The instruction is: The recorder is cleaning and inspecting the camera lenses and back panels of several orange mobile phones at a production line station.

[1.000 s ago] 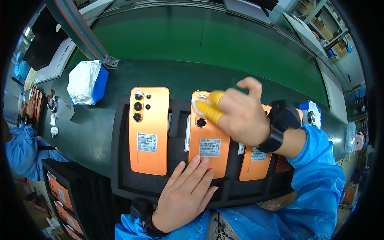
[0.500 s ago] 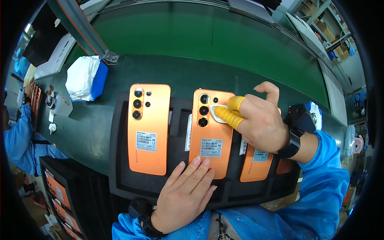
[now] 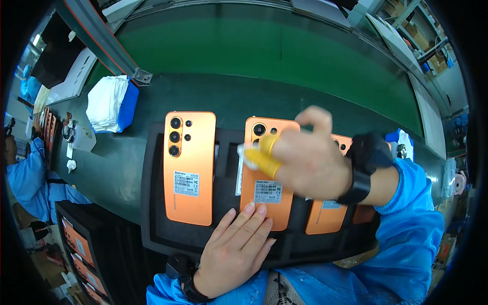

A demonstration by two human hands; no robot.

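Note:
An orange smartphone (image 3: pixel 249 190) lies back up in a black foam tray (image 3: pixel 156 223), its cameras at the far end and a label below them. My left hand (image 3: pixel 235 249) rests flat with its fingers stretched over the phone's near end. Yellow finger cots cover fingers of my right hand (image 3: pixel 305 160), which is blurred by motion and pinches a white wiping cloth (image 3: pixel 250 155) against the phone below its top lens. That hand hides the lower lenses. To the left lies another orange phone (image 3: pixel 189 152); a third orange phone (image 3: pixel 325 216) is partly under my right wrist.
A blue holder (image 3: pixel 128 109) with a stack of white cloths stands at the back left, beside a clear bottle (image 3: pixel 83 138). More black trays (image 3: pixel 109 249) with orange phones are stacked at the near left. A co-worker's blue sleeve (image 3: pixel 28 170) shows at the far left.
My right hand has slid the cloth left and slightly nearer across the phone, from beside the lenses to its left edge. My left hand stays on the phone's near end.

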